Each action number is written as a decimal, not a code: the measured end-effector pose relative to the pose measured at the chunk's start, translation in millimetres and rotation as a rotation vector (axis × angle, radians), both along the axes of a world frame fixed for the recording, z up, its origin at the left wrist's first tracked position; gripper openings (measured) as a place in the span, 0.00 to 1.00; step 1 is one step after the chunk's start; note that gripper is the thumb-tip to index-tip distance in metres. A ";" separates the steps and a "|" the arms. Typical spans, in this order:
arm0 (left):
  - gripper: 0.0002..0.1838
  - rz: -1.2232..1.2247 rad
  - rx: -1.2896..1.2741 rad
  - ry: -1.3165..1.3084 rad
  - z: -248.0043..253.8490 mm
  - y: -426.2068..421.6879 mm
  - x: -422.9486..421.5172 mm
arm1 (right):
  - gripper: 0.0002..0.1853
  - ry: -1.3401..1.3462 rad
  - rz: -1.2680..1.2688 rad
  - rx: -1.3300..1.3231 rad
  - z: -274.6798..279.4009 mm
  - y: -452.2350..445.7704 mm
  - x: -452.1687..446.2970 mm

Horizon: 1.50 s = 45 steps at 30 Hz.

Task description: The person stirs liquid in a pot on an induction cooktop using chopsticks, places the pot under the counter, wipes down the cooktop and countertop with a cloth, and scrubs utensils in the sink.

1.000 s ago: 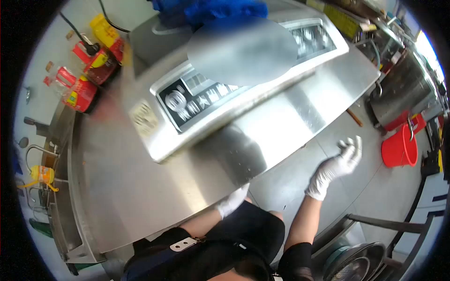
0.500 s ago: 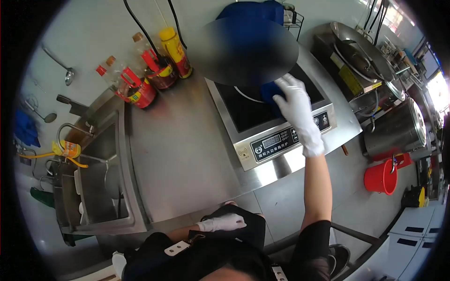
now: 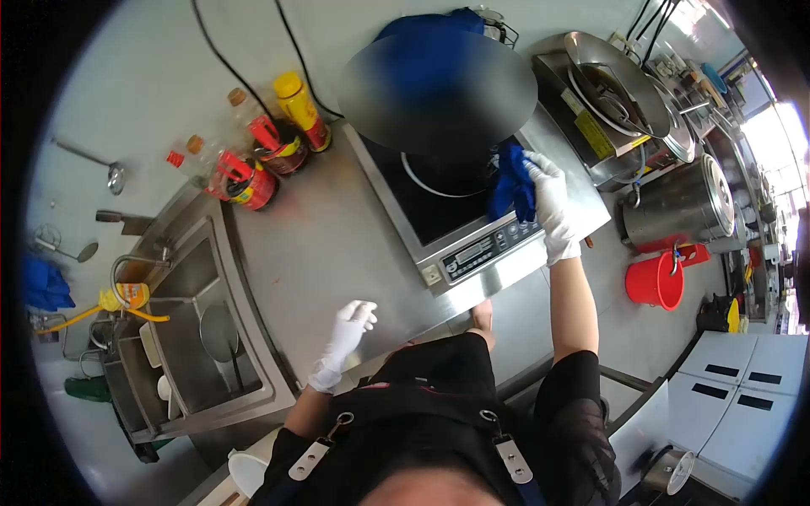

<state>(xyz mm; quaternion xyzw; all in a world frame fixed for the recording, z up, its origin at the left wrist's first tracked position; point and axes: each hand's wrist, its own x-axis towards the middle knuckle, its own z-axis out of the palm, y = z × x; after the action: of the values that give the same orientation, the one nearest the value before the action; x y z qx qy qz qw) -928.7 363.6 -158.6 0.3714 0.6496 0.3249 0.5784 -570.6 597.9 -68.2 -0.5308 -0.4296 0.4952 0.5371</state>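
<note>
Gloved right hand point(image 3: 551, 201), fingers gripping blue cloth point(image 3: 512, 187) at cooktop point(image 3: 412, 221); left hand point(image 3: 345, 337), fingers half-open. At left, sink point(image 3: 246, 314) holds grey pan point(image 3: 217, 331); bottles point(image 3: 251, 192) contain dark liquid point(image 3: 292, 138).

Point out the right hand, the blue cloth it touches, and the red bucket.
Right hand point(image 3: 551, 199), head view: gloved back.
Blue cloth point(image 3: 511, 185), head view: bunched middle.
Red bucket point(image 3: 647, 283), head view: outer side.

The right hand point(image 3: 550, 198) now grips the blue cloth point(image 3: 511, 190); the left hand point(image 3: 347, 335) has risen higher
</note>
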 end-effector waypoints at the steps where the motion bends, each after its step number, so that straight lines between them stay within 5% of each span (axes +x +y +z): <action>1: 0.12 0.039 0.012 0.020 2.4 5.2 3.4 | 0.11 0.122 -0.005 0.057 -12.1 15.9 24.6; 6: 0.13 0.326 0.098 0.093 1.7 31.8 21.0 | 0.12 0.332 0.003 0.098 -36.1 140.1 137.7; 9: 0.15 0.622 0.108 -0.107 5.8 34.8 32.1 | 0.15 0.419 0.013 0.098 -54.9 222.9 177.7; 11: 0.15 0.668 0.105 0.138 20.9 40.8 54.4 | 0.17 0.527 0.035 0.035 -60.7 263.0 190.5; 13: 0.15 0.706 0.105 0.284 41.3 48.9 75.5 | 0.18 0.311 0.186 -0.018 -61.5 276.4 199.3; 15: 0.15 0.740 0.106 0.318 54.2 54.9 92.7 | 0.17 -0.736 0.176 -0.104 -168.5 326.7 244.2; 16: 0.15 0.761 0.089 0.331 55.8 56.8 97.3 | 0.17 -0.986 -0.056 -0.060 -144.8 305.2 229.7; 19: 0.15 0.824 0.058 0.346 57.2 65.0 106.0 | 0.29 -1.177 -0.209 0.429 -161.6 291.1 206.1; 23: 0.15 0.846 0.092 0.359 62.4 89.6 112.8 | 0.38 -1.485 0.001 0.254 -190.5 289.7 159.8; 32: 0.14 0.865 0.071 0.394 52.0 103.6 136.0 | 0.27 -1.428 -0.087 0.327 -203.3 372.6 143.8; 35: 0.16 0.961 0.004 0.450 63.1 105.1 162.3 | 0.22 -1.232 0.038 0.326 -202.1 428.4 142.4; 37: 0.17 1.062 -0.025 0.485 60.3 97.4 181.0 | 0.13 -0.915 0.039 0.567 -198.7 474.7 142.4; 41: 0.18 1.122 -0.131 0.508 52.4 79.9 211.5 | 0.09 -0.807 0.376 0.504 -226.8 535.8 160.7; 45: 0.16 1.188 -0.171 0.460 55.1 96.4 243.2 | 0.13 -0.840 0.419 0.695 -244.7 527.7 176.9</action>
<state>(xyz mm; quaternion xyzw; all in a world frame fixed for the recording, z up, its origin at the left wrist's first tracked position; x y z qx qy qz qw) -685.5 460.0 -103.5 -0.0391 0.8757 0.4490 0.1731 -393.7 1125.6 -312.9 -0.3780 -0.8389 0.1677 0.3539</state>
